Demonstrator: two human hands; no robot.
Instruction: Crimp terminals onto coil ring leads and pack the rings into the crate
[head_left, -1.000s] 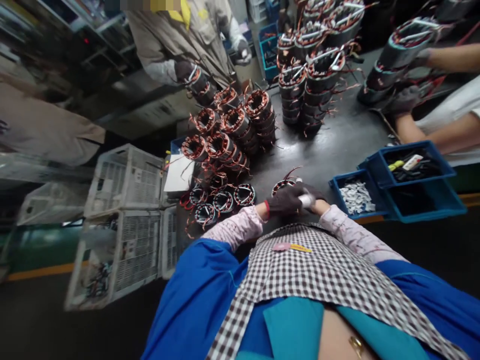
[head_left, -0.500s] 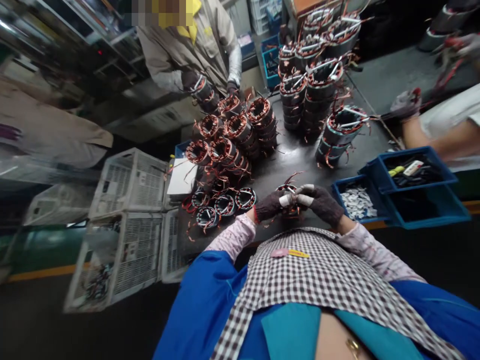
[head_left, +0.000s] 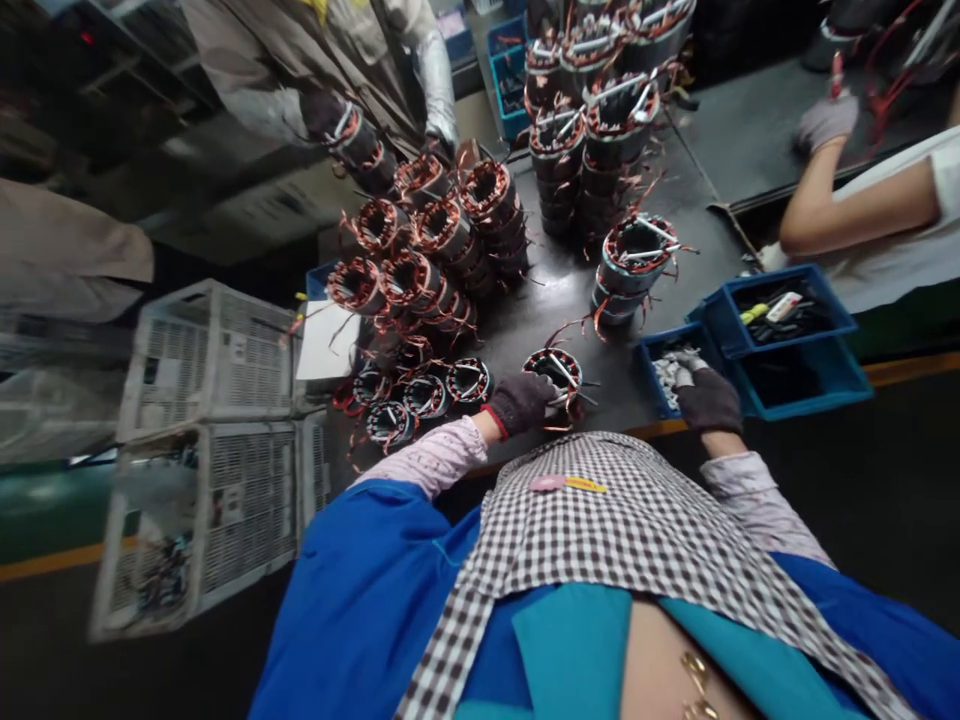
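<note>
A small motor stator (head_left: pixel 566 368), a ring with copper windings, white strips and loose leads, stands on the table before me. My left hand (head_left: pixel 521 402), in a dark glove with pale fingertips, grips its near left rim. To the right, my right hand (head_left: pixel 710 398) reaches into a blue bin (head_left: pixel 651 372) of small white pieces (head_left: pixel 666 378). Its fingers are drawn together among the pieces, which hide what the tips hold. Several similar small stators (head_left: pixel 425 396) stand left of my left hand.
Stacks of larger stators (head_left: pixel 409 278) rise behind, with more stacks (head_left: pixel 555 140) further back. Blue bins (head_left: pixel 795 400) sit at the right, white crates (head_left: pixel 251 350) at the left. A co-worker's gloved hand (head_left: pixel 322 115) holds stators; another person's arm (head_left: pixel 821 195) is at right.
My right hand has left the stator and moved right into the bin of white pieces. My left hand stays at the stator. The whole view has shifted.
</note>
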